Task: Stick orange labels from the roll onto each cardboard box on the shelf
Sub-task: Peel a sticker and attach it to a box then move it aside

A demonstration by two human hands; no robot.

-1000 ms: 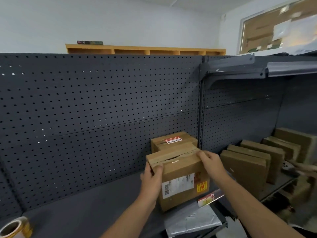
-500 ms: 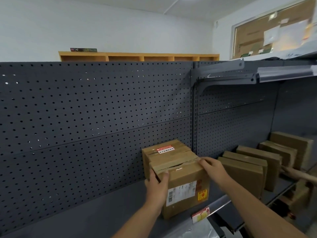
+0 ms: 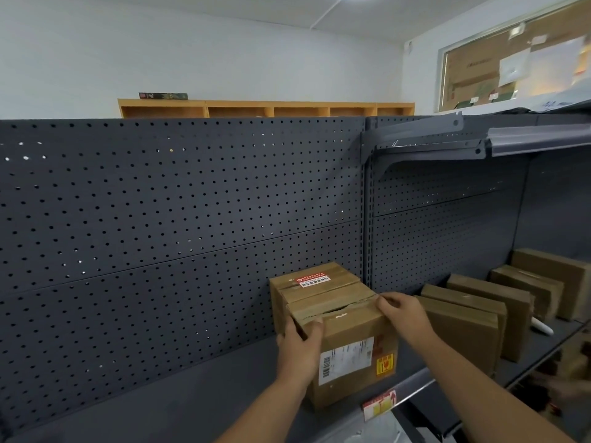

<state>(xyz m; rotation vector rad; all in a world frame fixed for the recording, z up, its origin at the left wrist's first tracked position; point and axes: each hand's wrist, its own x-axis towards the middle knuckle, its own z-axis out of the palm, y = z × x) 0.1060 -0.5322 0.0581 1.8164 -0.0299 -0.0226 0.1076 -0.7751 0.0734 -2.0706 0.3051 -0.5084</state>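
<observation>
Shelf [image 3: 192, 394], dark steel: bears our cardboard box [image 3: 348, 340] at the front edge, flat boxes [image 3: 463, 330] to its right. Box: stiff, top seam torn; we judge it light, best held by its sides. Left hand [image 3: 299, 343] and right hand [image 3: 404, 313] clasp its top corners. Label roll: unseen.

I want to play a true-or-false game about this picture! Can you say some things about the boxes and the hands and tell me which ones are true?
1. Both hands touch the front cardboard box. True: the left hand holds its left corner, the right hand its top right edge.
2. The front box has a white barcode label. True.
3. The box behind has no sticker. False: a red-and-white sticker sits on top.
4. The flat boxes on the right lie stacked flat. False: they stand on edge in a row.
5. The pegboard is white. False: it is dark grey.
</observation>
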